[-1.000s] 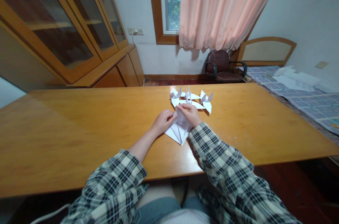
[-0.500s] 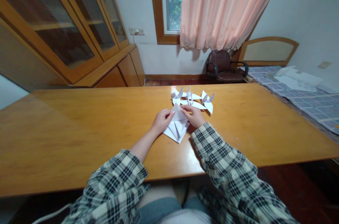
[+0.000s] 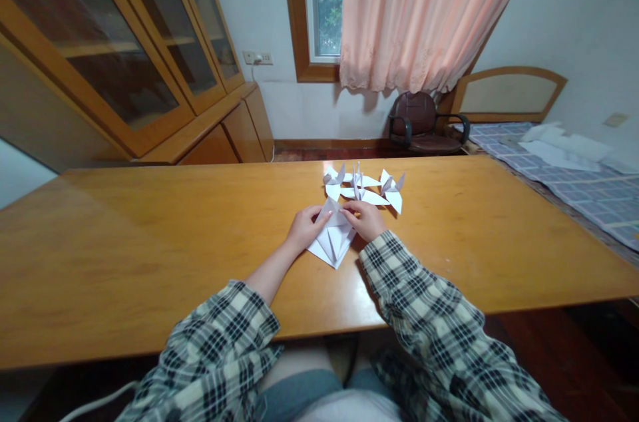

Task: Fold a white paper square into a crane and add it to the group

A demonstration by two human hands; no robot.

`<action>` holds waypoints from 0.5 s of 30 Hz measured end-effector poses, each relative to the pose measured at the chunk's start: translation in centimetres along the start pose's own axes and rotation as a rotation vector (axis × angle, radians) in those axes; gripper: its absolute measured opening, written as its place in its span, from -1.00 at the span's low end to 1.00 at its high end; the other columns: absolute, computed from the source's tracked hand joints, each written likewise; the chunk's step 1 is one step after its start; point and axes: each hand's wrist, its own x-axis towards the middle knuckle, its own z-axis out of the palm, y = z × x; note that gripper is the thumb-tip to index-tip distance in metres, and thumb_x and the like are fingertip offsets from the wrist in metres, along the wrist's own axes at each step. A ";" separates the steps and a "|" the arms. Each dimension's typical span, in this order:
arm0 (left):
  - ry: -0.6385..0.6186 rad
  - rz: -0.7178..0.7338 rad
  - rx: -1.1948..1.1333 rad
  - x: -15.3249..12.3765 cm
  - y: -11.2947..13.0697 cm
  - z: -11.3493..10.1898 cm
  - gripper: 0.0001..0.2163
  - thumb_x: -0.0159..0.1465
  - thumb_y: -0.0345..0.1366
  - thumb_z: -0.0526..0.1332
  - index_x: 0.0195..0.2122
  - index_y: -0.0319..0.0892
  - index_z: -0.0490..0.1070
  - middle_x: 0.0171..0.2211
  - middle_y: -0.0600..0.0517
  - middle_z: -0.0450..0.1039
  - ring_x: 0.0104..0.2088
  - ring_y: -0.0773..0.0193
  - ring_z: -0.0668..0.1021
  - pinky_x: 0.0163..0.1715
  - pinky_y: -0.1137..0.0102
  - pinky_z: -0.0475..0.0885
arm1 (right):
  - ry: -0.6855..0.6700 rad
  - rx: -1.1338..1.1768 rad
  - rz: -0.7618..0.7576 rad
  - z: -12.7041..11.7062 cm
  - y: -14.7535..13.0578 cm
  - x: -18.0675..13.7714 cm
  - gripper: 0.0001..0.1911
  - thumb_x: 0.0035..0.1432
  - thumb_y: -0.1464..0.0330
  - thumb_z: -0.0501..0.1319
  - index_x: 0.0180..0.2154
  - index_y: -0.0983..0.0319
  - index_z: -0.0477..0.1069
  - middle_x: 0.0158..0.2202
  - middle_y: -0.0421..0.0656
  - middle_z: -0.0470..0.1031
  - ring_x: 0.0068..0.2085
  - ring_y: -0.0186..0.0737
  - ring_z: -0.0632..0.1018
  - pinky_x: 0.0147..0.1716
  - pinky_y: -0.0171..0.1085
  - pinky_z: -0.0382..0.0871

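A partly folded sheet of white paper [image 3: 335,235], diamond-shaped with creased flaps, is between my hands above the front half of the table. My left hand [image 3: 304,227] pinches its left upper edge between thumb and fingers. On the opposite edge my right hand [image 3: 366,219] is closed, thumb and fingertips gripping the paper near its upper point. Just beyond lie several finished white paper cranes, among them a left one [image 3: 333,181] and a right one [image 3: 392,190], their wings spread. The upper tip of the held paper nearly meets the left crane in view.
The long wooden table [image 3: 174,242] spans the view. Behind it stand a glass-door cabinet [image 3: 200,136] at left and a brown armchair [image 3: 419,122] under a pink curtain [image 3: 409,22]. At right is a bed [image 3: 564,169] with white sheets of material on it.
The right fingertips have moved slightly inward along the paper's upper part, and its upper flap looks more bent. The cranes have stayed in place.
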 end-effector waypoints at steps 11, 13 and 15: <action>0.057 -0.019 0.085 0.0 0.1 -0.2 -0.64 0.27 -0.05 0.07 -0.51 -0.22 0.38 -0.59 0.11 0.32 -0.53 0.36 0.34 -0.51 0.48 0.19 | -0.107 -0.200 -0.051 -0.7 0.0 -0.1 -0.85 0.12 0.28 0.22 -0.35 0.22 0.49 -0.42 -0.15 0.52 -0.41 -0.26 0.44 -0.40 -0.31 0.18; 0.067 -0.017 0.100 0.0 0.0 -0.1 -0.64 0.27 -0.06 0.07 -0.53 -0.21 0.35 -0.60 0.12 0.29 -0.54 0.36 0.33 -0.53 0.48 0.18 | -0.122 -0.240 -0.037 -0.7 -0.1 -0.2 -0.88 0.10 0.30 0.23 -0.35 0.21 0.47 -0.43 -0.15 0.50 -0.40 -0.25 0.43 -0.42 -0.31 0.15; 0.061 -0.015 0.109 0.1 0.0 -0.1 -0.65 0.27 -0.07 0.08 -0.52 -0.21 0.36 -0.59 0.12 0.31 -0.53 0.36 0.35 -0.52 0.48 0.19 | -0.131 -0.267 -0.021 -0.6 -0.2 -0.2 -0.92 0.08 0.33 0.23 -0.37 0.21 0.45 -0.43 -0.16 0.49 -0.38 -0.24 0.43 -0.41 -0.31 0.13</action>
